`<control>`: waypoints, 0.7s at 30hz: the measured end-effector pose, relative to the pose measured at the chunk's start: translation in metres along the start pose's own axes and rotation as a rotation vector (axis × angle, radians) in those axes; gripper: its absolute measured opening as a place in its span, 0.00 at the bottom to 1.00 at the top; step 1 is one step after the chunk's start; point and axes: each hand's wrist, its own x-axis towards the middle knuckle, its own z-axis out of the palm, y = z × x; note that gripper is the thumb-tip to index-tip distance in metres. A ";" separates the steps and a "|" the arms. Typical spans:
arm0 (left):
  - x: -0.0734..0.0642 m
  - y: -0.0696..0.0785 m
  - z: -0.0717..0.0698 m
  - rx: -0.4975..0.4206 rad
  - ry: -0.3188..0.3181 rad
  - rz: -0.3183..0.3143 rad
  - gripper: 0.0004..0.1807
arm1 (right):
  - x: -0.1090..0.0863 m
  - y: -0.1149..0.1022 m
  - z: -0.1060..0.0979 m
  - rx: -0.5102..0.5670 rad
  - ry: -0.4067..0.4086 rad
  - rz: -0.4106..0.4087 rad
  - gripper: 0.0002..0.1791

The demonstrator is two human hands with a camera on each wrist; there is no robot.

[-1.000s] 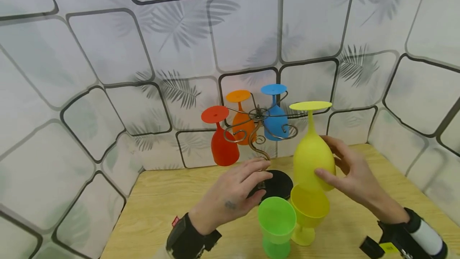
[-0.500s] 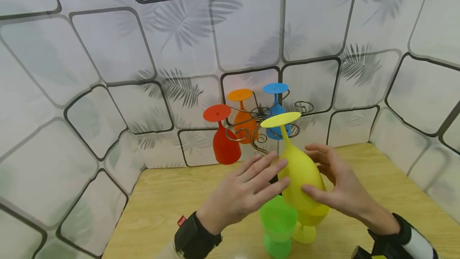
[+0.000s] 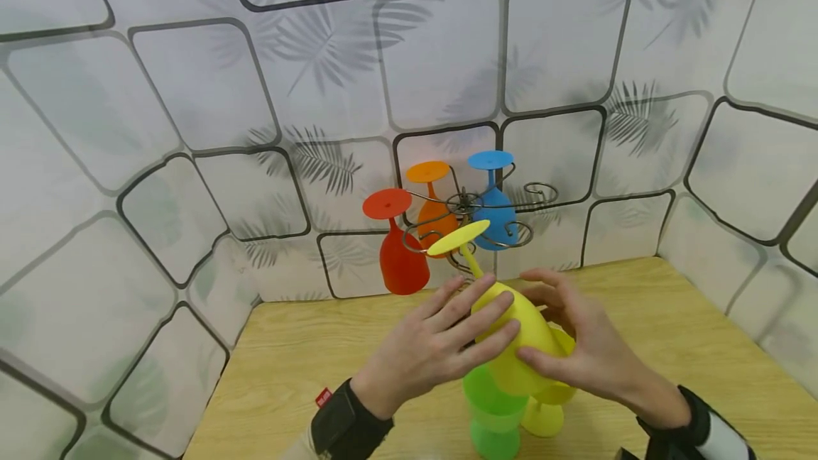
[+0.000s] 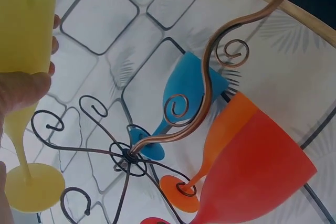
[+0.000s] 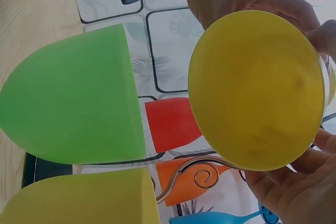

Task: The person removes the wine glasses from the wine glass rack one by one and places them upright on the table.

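Between my two hands a yellow goblet [image 3: 527, 336] is held upside down and tilted, its foot leaning to the left. My left hand [image 3: 434, 343] lies over the bowl's left side; a thumb presses this goblet in the left wrist view. From the right, my right hand [image 3: 594, 343] grips the bowl with its thumb in front and fingers behind. Below, a green goblet [image 3: 497, 410] stands upright on the table. Beside it stands another yellow goblet [image 3: 543, 419], partly hidden by the held one. The right wrist view looks into the held goblet's bowl [image 5: 257, 90].
Behind my hands stands a curled metal rack [image 3: 464, 203]. A red goblet [image 3: 404, 267], an orange goblet [image 3: 427, 172] and a blue goblet [image 3: 492, 208] hang from it upside down. The wooden table [image 3: 287, 353] meets a patterned curtain at the back.
The yellow goblet has moved left and down, away from the rack's right arm, and has tilted. My left hand has come onto its bowl. My right hand has moved left with it.
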 end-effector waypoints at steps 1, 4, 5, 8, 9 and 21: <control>0.000 -0.001 -0.001 0.001 -0.002 0.004 0.18 | 0.001 -0.001 0.001 -0.006 -0.002 0.001 0.46; -0.002 -0.001 -0.004 0.003 -0.001 0.004 0.17 | 0.003 -0.004 0.004 -0.014 -0.008 0.007 0.47; -0.003 -0.001 -0.005 0.008 -0.001 0.000 0.17 | 0.003 -0.004 0.005 -0.020 -0.008 0.004 0.47; -0.005 0.000 -0.006 0.029 0.038 -0.011 0.16 | 0.005 -0.007 0.006 -0.042 -0.006 -0.012 0.47; -0.006 0.000 -0.006 0.036 0.057 -0.015 0.16 | 0.006 -0.008 0.007 -0.050 -0.005 -0.026 0.48; -0.002 -0.005 -0.019 0.085 0.165 -0.065 0.16 | 0.003 -0.018 0.006 -0.006 0.066 -0.161 0.48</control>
